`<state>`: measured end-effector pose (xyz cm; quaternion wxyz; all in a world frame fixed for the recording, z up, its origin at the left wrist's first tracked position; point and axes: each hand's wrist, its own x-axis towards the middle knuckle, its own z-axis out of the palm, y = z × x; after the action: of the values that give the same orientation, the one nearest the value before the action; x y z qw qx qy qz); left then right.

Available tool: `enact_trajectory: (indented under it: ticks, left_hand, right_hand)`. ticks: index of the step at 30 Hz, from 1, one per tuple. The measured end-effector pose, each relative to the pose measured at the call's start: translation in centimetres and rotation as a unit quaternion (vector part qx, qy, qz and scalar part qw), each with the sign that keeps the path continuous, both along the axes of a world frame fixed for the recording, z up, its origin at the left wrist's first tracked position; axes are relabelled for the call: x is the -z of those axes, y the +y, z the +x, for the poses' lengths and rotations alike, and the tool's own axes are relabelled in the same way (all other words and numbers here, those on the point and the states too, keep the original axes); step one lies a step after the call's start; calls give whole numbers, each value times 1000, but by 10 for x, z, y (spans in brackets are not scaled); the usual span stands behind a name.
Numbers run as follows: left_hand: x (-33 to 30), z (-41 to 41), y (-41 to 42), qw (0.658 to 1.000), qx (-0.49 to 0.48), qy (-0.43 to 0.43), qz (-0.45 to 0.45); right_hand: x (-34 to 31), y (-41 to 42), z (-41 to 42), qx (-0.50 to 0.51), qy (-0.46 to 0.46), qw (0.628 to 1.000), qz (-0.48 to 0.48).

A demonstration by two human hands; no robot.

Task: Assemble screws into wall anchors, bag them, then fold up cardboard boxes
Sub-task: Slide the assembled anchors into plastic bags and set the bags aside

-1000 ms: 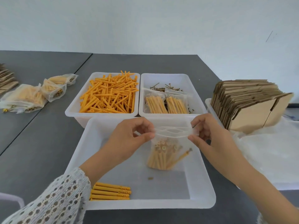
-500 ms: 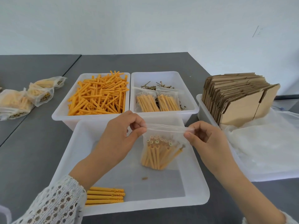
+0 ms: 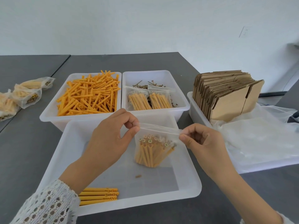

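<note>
A clear zip bag (image 3: 153, 151) full of orange wall anchors with screws in them hangs over the near white tray (image 3: 187, 188). My left hand (image 3: 111, 139) pinches the bag's top left corner and my right hand (image 3: 202, 143) pinches its top right corner, stretching the zip strip between them. Several assembled anchors (image 3: 98, 195) lie in the tray's near left corner. Behind it stand a tray of loose orange anchors (image 3: 90, 94) and a tray of screws (image 3: 179, 97) holding two filled bags (image 3: 149, 100).
Flat cardboard boxes (image 3: 226, 94) stand on edge in a white tray (image 3: 194, 109) at the right, next to a heap of clear plastic (image 3: 258, 138). Several filled bags (image 3: 25, 94) lie on the grey table at the far left. A small brown bit (image 3: 138, 176) lies in the near tray.
Both hands still hold the bag by its top corners. The bag has sunk a little toward the tray and the zip strip looks pulled flatter.
</note>
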<state>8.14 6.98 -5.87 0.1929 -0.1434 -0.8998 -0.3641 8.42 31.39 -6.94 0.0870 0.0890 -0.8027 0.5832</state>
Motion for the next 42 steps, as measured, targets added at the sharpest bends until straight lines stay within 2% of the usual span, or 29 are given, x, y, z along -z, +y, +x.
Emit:
enact_trajectory:
  ticks: [3, 9, 14, 18, 23, 25, 29, 33, 38, 42]
  left_hand:
    - [1, -1, 0, 1000, 8, -6, 15]
    - [2, 0, 4, 993, 30, -51, 104]
    - [1, 0, 4, 995, 29, -37, 89]
    - [1, 3, 3, 998, 20, -9, 55]
    - [-1, 10, 8, 999, 8, 26, 22]
    - [-2, 13, 10, 999, 2, 33, 24]
    - [-1, 15, 11, 999, 10, 18, 44]
    - [-3, 18, 10, 998, 23, 7, 66]
    - [-8, 19, 6, 989, 35, -57, 128]
    - [-16, 22, 9, 991, 48, -79, 100]
  right_hand:
    - [2, 0, 1, 16, -7, 1000, 1]
    - [-1, -1, -3, 29, 13, 999, 23]
    - [-2, -1, -1, 24, 42, 998, 51]
    - [-4, -8, 9, 51, 119, 980, 153]
    - [-13, -33, 17, 31, 202, 929, 307]
    - [-18, -44, 14, 14, 210, 908, 362]
    - [-24, -59, 4, -15, 191, 896, 400]
    - [-27, -64, -4, -69, 182, 896, 398]
    - [-30, -59, -3, -135, 152, 933, 296]
    - [-30, -58, 0, -140, 193, 921, 308]
